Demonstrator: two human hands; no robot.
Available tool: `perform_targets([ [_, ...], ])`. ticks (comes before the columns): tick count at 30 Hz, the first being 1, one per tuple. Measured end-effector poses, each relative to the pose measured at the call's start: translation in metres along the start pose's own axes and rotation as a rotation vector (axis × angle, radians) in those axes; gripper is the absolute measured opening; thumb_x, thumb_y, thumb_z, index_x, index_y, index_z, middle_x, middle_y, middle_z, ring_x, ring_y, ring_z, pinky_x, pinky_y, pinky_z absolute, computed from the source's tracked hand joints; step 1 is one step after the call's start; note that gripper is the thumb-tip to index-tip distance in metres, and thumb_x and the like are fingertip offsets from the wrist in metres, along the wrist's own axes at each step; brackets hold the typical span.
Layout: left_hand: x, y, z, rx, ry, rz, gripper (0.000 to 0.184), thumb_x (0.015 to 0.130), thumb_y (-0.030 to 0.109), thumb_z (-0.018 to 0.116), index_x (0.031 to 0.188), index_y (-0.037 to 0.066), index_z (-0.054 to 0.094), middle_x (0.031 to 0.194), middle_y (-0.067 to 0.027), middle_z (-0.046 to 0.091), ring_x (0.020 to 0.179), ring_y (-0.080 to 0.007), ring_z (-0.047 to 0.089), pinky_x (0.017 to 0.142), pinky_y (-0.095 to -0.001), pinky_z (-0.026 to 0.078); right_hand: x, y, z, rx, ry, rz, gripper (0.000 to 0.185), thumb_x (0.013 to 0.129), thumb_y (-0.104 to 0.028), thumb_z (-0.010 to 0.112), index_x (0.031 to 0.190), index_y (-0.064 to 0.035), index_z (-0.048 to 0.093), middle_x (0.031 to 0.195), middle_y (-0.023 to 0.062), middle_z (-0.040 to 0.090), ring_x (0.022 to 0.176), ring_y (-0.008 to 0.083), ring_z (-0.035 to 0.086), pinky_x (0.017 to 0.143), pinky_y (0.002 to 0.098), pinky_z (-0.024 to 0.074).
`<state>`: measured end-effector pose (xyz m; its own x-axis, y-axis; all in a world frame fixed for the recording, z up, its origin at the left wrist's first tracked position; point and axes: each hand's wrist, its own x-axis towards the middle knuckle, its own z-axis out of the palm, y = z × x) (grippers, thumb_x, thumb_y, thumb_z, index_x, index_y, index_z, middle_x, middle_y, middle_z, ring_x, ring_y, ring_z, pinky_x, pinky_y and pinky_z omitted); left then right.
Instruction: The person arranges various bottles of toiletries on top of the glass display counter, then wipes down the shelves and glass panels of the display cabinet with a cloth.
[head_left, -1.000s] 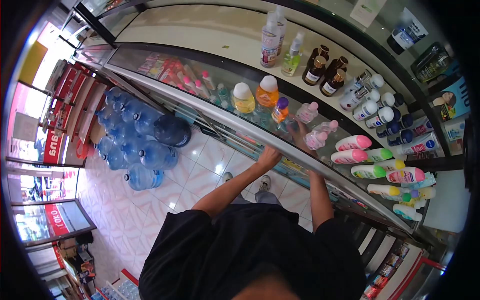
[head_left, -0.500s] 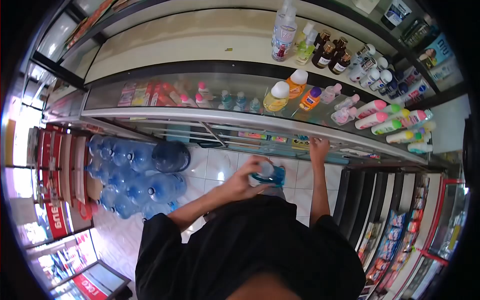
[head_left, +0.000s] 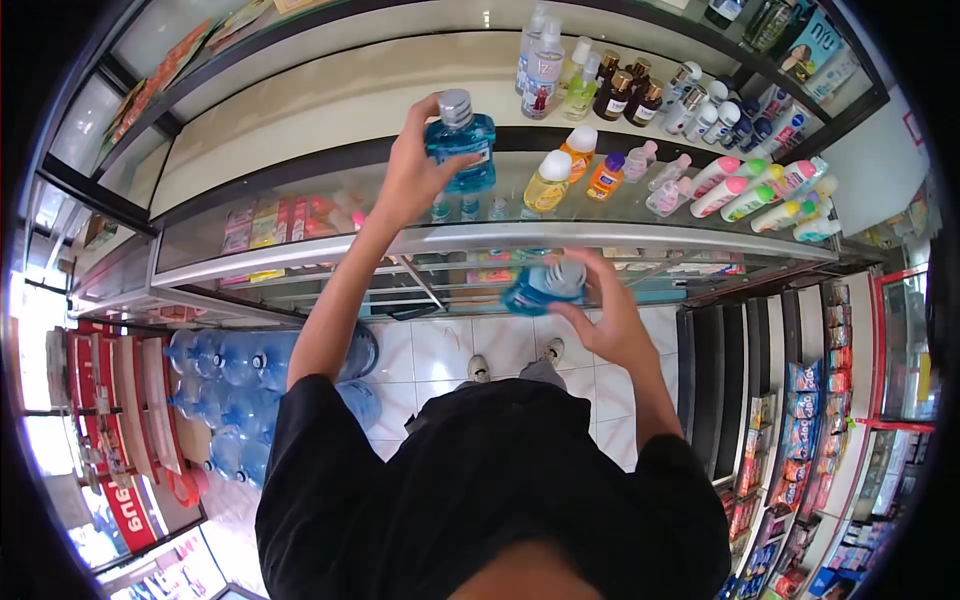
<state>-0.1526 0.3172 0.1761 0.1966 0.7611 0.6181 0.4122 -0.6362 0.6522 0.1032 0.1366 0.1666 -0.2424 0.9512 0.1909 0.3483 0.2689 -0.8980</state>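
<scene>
L hand pinching blue btl, part hid; R hand pinching blurred btl

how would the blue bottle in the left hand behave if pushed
The blue bottle looks full of liquid, so probably fairly heavy for its size. Its shiny, smooth sides may feel slippery to the left hand. Its broad, squarish body suggests sliding rather than rolling.

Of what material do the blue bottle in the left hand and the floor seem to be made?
Blue bottle: probably clear, glossy plastic, since it looks see-through, though glass is possible. Floor: likely smooth ceramic tile, judging by grid-like joint lines.
</scene>
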Motion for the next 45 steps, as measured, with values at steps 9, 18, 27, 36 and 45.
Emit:
perform_targets([
  [9, 0.03, -0.028, 0.016, -0.227, -0.175, -0.06, 0.065, 0.072, 0.003, 0.079, 0.129, 0.001, 0.048, 0.116, -0.0177, 0.061, 0.104, -0.0291, 0.062, 0.09, -0.0358, 0.048, 0.107, -0.048, 0.033, -0.164, 0.096, -0.46, 0.06, 0.084, 0.008, 0.06, 0.139, -0.006, 0.039, 0.133, 0.0226, 0.051, 0.12, 0.04, 0.053, 0.101, 0.0393, 0.0415],
  [18, 0.021, -0.043, 0.002, -0.244, -0.338, -0.045, 0.063, 0.074, -0.014, 0.06, 0.133, 0.004, 0.044, 0.111, -0.0184, 0.065, 0.1, -0.0241, 0.065, 0.086, -0.0329, 0.052, 0.136, -0.033, 0.04, -0.19, 0.127, -0.456, 0.062, 0.084, 0.006, 0.062, 0.14, -0.0089, 0.041, 0.124, 0.0208, 0.052, 0.111, 0.0394, 0.053, 0.094, 0.039, 0.0437],
  [27, 0.017, -0.027, -0.004, -0.131, -0.348, -0.113, 0.057, 0.077, -0.011, 0.062, 0.13, 0.003, 0.046, 0.105, -0.0154, 0.067, 0.098, -0.0215, 0.066, 0.088, -0.0335, 0.051, 0.143, -0.035, 0.033, -0.725, 0.227, -0.494, 0.063, 0.083, -0.006, 0.068, 0.141, -0.0029, 0.043, 0.114, 0.015, 0.054, 0.1, 0.0333, 0.056, 0.087, 0.0428, 0.0457],
  [36, -0.017, -0.01, -0.044, -0.327, -0.146, -0.268, 0.043, 0.085, 0.003, 0.067, 0.124, 0.0, 0.051, 0.099, -0.0048, 0.058, 0.091, -0.0143, 0.058, 0.082, -0.029, 0.049, 0.072, -0.086, 0.012, -0.388, 0.174, -0.396, 0.058, 0.081, -0.008, 0.073, 0.136, -0.009, 0.053, 0.117, 0.0134, 0.063, 0.107, 0.0307, 0.061, 0.094, 0.0383, 0.0463],
  [45, -0.209, 0.023, 0.046, -0.814, -0.945, -0.735, 0.033, 0.09, 0.02, 0.07, 0.116, 0.004, 0.058, 0.105, -0.0008, 0.059, 0.084, -0.0109, 0.058, 0.076, -0.0271, 0.048, -0.035, 0.219, 0.004, 0.009, -0.159, 0.365, 0.025, 0.092, -0.019, 0.067, 0.111, -0.0027, 0.065, 0.1, 0.0055, 0.069, 0.092, 0.0132, 0.064, 0.084, 0.0303, 0.0513],
])
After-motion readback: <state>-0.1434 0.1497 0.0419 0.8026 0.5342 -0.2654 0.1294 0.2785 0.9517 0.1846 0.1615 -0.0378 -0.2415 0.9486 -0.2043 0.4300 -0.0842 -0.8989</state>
